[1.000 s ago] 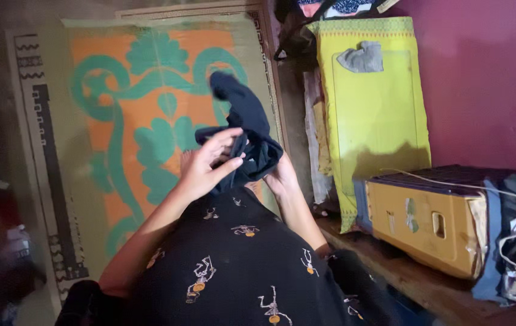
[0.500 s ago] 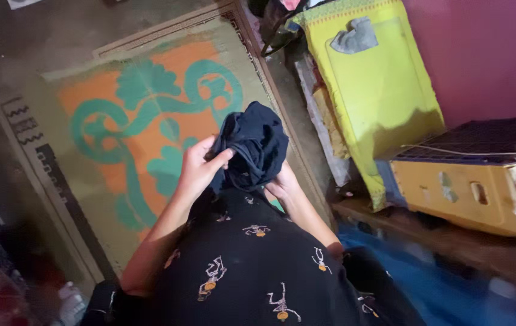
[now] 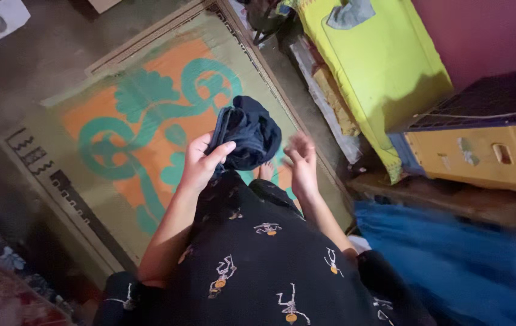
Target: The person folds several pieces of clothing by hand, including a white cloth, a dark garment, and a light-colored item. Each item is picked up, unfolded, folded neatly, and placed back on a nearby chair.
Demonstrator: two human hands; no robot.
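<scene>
Fingers of the left hand (image 3: 200, 164) clutch a bundled dark cloth (image 3: 247, 133) above the mat (image 3: 149, 121). The right hand (image 3: 301, 164), under the cloth half a second ago, now hangs open just beside it, blurred. A yellow box (image 3: 481, 158) sits well right.

I see a bare dark floor (image 3: 46, 66) carrying a patterned mat (image 3: 149, 127) (orange field, teal scrolls). Up-left of the mat lies a white sheet (image 3: 3, 17) with a small round thing on it. Just right of the mat lie stacked flat boards (image 3: 324, 90); further right stands a yellow box (image 3: 481, 157).
</scene>
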